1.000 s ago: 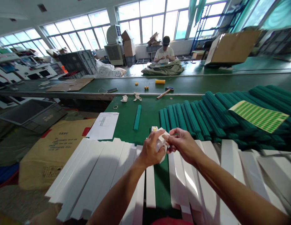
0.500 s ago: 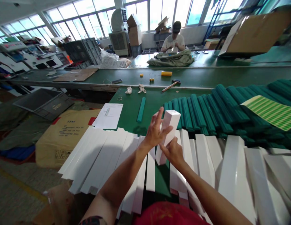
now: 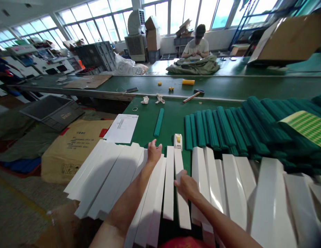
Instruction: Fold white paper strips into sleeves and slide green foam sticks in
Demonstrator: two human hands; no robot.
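A long white box [image 3: 181,187] lies flat on the green table [image 3: 170,122], its far flap with a yellow sticker pointing away from me. My right hand [image 3: 186,186] rests on the box's middle, fingers curled over its right edge. My left hand [image 3: 153,151] lies on the far end of a stack of flat white boxes [image 3: 111,175], fingers bent down on them. More flat white boxes [image 3: 240,186] fan out to the right.
Rows of teal foam rolls [image 3: 227,127] fill the table's right, with a green sticker sheet [image 3: 305,124] on top. One loose teal roll [image 3: 158,122], a paper sheet [image 3: 122,128], a hammer [image 3: 192,96]. A brown carton [image 3: 72,148] stands at left. A person sits at the far table.
The white box was held upright in both hands half a second ago; now it lies flat on the table. My left hand has moved off it onto the left stack.
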